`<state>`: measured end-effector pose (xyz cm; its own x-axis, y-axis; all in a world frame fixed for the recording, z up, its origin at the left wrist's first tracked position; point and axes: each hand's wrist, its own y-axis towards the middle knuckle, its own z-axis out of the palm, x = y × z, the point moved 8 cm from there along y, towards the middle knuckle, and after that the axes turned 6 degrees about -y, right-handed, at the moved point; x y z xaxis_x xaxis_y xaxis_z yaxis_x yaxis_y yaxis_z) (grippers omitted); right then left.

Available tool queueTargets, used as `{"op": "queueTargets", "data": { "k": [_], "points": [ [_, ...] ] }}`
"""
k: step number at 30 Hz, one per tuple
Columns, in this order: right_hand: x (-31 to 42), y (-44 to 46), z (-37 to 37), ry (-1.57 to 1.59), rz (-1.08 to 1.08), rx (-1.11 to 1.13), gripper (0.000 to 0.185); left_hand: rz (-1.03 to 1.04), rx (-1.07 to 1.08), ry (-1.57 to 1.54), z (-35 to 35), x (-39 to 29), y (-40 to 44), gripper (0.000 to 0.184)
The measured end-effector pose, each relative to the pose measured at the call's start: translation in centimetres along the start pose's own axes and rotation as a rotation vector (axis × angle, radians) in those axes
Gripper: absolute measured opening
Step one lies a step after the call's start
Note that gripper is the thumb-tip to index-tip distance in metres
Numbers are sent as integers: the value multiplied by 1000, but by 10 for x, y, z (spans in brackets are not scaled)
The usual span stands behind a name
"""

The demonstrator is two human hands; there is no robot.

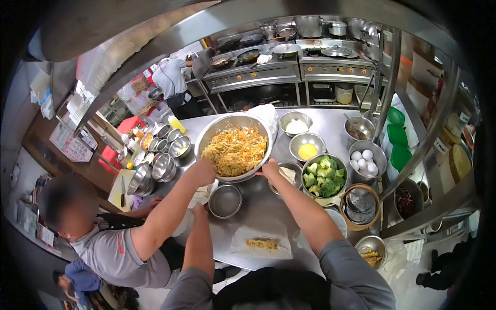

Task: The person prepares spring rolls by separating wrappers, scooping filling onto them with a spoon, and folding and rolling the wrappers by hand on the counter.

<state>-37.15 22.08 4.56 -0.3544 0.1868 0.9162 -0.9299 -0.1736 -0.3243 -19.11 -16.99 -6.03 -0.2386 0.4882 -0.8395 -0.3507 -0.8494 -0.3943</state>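
Observation:
My right hand (269, 170) is closed on the near right rim of a large steel colander (205, 138), heaped with shredded vegetable filling (232, 152). My left hand (198, 208) is beside white sheets (204, 194), left of a steel bowl (225, 201); its fingers are mostly hidden. A co-worker's hand (203, 173) reaches to the filling from the left, the arm crossing above my left hand. In front of me a thin white wrapper (238, 246) lies flat with a strip of filling (263, 243) on it.
Bowls of broccoli (324, 176), yellow liquid (307, 151) and eggs (364, 162) stand at the right, near a metal shelf post (393, 82). A knife (123, 192) lies at the left. The co-worker (124, 258) stands close at my left. Stoves (253, 75) line the back.

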Motion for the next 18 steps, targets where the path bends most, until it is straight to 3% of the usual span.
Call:
{"op": "queueTargets", "data": {
  "k": [3, 7, 8, 12, 15, 18],
  "points": [
    [8, -1, 8, 27, 8, 27, 46, -7, -171, 131, -11, -18, -19, 37],
    [-15, 31, 29, 41, 31, 57, 52, 18, -201, 177, -26, -27, -20, 25],
    [-14, 30, 34, 35, 36, 55, 52, 43, -124, 178, -27, -30, -17, 22],
    [-16, 35, 51, 14, 44, 33, 49, 17, -127, 224, -48, -25, -1, 25],
    [-14, 31, 58, 79, 19, -25, 24, -18, -22, 271, -50, -21, 0, 32],
    [-18, 43, 68, 43, 24, -42, 24, -80, 28, 319, -53, -24, -18, 43]
  ]
}}
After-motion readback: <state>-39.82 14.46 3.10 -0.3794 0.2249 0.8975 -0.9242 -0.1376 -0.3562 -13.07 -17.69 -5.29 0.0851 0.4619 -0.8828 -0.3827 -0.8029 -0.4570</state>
